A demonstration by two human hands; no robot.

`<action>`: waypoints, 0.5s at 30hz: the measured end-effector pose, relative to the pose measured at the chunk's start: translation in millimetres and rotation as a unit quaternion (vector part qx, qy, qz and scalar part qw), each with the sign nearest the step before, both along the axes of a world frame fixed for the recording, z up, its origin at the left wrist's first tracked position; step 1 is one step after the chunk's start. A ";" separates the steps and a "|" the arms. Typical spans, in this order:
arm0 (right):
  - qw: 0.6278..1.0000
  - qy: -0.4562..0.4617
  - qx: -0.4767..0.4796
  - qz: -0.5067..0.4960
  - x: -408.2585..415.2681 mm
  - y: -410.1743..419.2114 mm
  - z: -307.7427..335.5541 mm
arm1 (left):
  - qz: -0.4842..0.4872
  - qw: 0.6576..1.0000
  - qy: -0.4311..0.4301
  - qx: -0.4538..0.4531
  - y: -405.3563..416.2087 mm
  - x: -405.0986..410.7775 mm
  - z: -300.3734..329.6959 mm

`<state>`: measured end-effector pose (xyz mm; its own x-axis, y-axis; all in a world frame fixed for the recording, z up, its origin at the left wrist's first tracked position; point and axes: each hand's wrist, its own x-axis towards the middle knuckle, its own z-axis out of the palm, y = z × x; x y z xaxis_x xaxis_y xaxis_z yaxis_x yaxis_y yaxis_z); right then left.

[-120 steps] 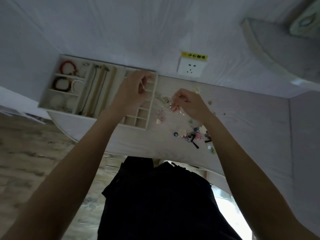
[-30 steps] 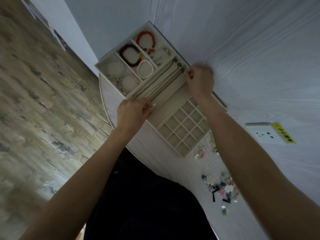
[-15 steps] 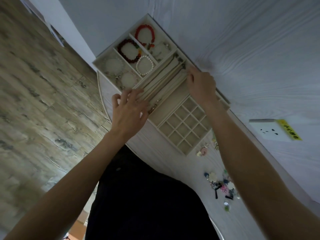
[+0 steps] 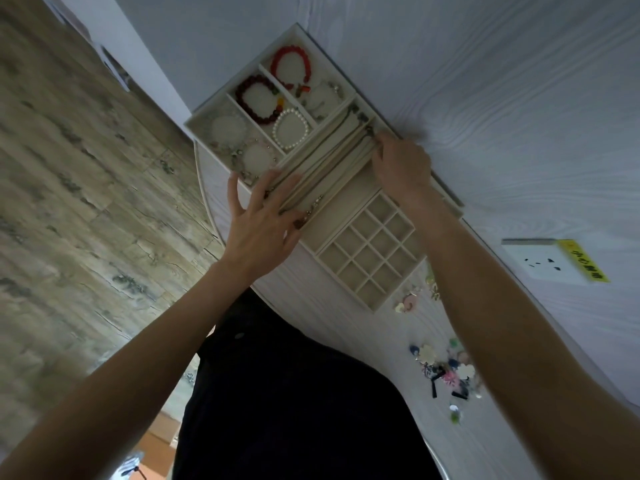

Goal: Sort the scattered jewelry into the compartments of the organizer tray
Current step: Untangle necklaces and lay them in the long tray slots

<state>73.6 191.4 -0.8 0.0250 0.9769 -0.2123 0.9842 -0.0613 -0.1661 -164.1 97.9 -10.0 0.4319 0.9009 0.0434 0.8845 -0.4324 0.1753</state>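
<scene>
Looking down: my dark clothing (image 4: 294, 403) fills the bottom centre of the frame.
Loose jewelry (image 4: 445, 370): small pieces scattered on the pale table (image 4: 346, 317), lower right, well apart from my hands.
Left hand (image 4: 259, 220): fingers straight and spread, resting flat on the near end of the long necklace slots, holding nothing.
Organizer tray (image 4: 349, 244): centre of the frame; its grid of small squares lies bare toward the right.
Right hand (image 4: 403, 168): fingers curled at the far end of the slots, pinching the necklace (image 4: 332, 161).
Bracelets: red (image 4: 290, 69), dark red (image 4: 258, 98) and pearl (image 4: 291, 129), upper centre compartments.
Wall socket (image 4: 540, 261): right edge.
</scene>
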 end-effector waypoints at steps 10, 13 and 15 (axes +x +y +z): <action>0.985 -0.030 0.132 0.110 -2.9 -17.8 0.1 | -0.062 0.997 0.019 0.035 -3.8 2.5 1.0; 0.981 -0.083 0.134 0.113 -2.5 -17.9 1.8 | -0.079 0.996 0.021 0.034 -1.4 -1.0 0.7; 0.979 -0.104 0.123 0.122 -3.4 -15.7 0.0 | -0.086 0.995 0.036 0.031 0.0 -2.3 1.9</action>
